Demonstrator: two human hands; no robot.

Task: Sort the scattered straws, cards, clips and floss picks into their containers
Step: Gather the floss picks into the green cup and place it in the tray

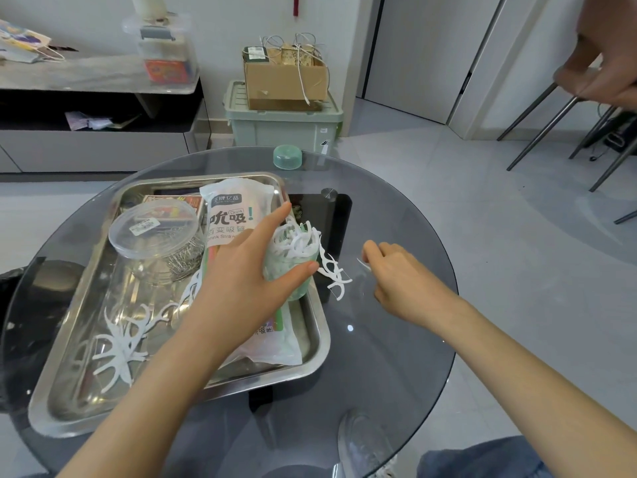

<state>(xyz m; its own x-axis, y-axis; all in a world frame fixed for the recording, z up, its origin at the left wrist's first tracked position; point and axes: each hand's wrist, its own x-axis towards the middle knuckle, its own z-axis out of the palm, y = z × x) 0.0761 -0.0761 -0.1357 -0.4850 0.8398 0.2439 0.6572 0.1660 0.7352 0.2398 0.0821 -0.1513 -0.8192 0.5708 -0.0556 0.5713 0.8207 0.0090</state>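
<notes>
My left hand [241, 281] grips a pale green floss-pick jar [293, 267] standing at the right edge of the steel tray [310, 360]; white picks stick out of its mouth. Just right of it, my right hand [400, 274] pinches a floss pick [363, 263] over the glass table. A few more floss picks [332, 274] lie on the glass between the hands. Several others [120, 343] are spread in the tray's near left. The straw bag [234, 219] lies in the tray under my left arm. A clear tub of paper clips [158, 239] and a card box [172, 203] sit at the tray's far side.
The jar's green lid [287, 157] rests at the round glass table's [396, 357] far edge. A green storage bin [286, 125] with a cardboard box stands behind on the floor. Another person's hand [606, 63] shows at the top right, above chair legs.
</notes>
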